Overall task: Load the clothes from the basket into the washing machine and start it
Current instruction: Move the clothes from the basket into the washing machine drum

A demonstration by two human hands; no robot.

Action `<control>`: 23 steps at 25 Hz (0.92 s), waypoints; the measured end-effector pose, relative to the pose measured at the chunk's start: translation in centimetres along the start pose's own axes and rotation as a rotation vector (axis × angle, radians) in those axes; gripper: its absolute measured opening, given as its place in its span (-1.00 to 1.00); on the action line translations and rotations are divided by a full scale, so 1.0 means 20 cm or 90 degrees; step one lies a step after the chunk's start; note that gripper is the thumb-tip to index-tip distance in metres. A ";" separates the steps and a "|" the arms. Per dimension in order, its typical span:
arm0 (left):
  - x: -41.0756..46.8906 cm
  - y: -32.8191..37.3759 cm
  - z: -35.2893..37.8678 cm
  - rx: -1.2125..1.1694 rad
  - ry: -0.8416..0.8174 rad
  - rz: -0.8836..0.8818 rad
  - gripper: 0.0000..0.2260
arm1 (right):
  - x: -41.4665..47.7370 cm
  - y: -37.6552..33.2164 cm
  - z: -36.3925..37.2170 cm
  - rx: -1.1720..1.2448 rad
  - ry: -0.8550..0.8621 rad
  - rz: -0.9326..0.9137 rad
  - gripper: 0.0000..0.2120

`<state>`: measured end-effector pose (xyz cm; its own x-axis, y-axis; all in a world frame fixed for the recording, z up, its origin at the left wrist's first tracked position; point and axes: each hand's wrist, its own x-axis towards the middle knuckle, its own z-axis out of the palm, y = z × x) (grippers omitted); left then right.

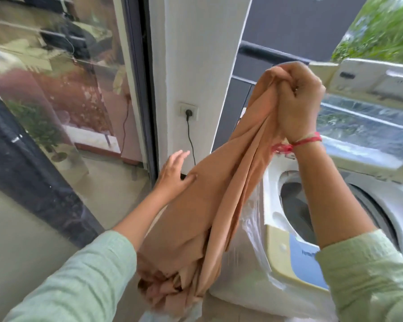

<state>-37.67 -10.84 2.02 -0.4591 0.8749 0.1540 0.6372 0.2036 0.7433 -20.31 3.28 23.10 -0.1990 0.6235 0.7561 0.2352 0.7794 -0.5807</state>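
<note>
A long tan cloth [209, 205] hangs in the air left of the white top-load washing machine [272, 205]. My right hand [298, 103] grips the cloth's top end in a fist, raised high above the machine's left edge. My left hand [175, 173] has its fingers spread, and its thumb touches the cloth's left side about halfway down. The lid [363, 126] stands raised and the drum opening [296, 205] shows dark. The cloth's lower end bunches at the bottom of the view. The basket is hidden.
A white pillar [196, 66] with a wall socket [189, 111] and a plugged-in black cable stands behind the cloth. A glass sliding door [68, 89] fills the left. Clear plastic wrap covers the machine's left side. Greenery shows at the top right.
</note>
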 end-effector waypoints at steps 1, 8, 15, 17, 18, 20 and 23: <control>0.04 0.01 -0.01 0.030 0.001 0.022 -0.41 | 0.02 0.01 -0.01 -0.032 -0.044 0.021 -0.82; -0.06 -0.06 -0.02 0.003 -0.064 0.024 -0.28 | -0.28 0.06 0.07 0.041 -0.319 0.082 -0.77; -0.04 0.26 -0.13 -0.157 -0.084 0.116 -0.36 | -0.32 -0.06 0.04 0.128 -0.263 0.041 -0.87; -0.04 0.33 -0.11 -0.117 -0.068 0.139 -0.82 | -0.33 -0.06 -0.01 0.087 -0.210 0.038 -0.88; -0.05 0.35 -0.10 -0.112 -0.038 0.141 -0.90 | -0.33 -0.05 -0.03 0.061 -0.190 0.031 -0.89; -0.05 0.36 -0.10 -0.108 0.056 0.121 -0.79 | -0.34 -0.01 -0.08 0.023 -0.176 0.031 -0.84; -0.02 0.33 -0.19 -0.089 0.224 0.105 -0.78 | -0.44 0.07 -0.11 -0.049 -0.293 0.070 -0.72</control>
<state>-35.53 -11.56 9.36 -0.5569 0.6821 0.4740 0.6406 -0.0105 0.7678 -16.16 -1.26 16.34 -0.5653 0.6781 0.4697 0.3451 0.7116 -0.6120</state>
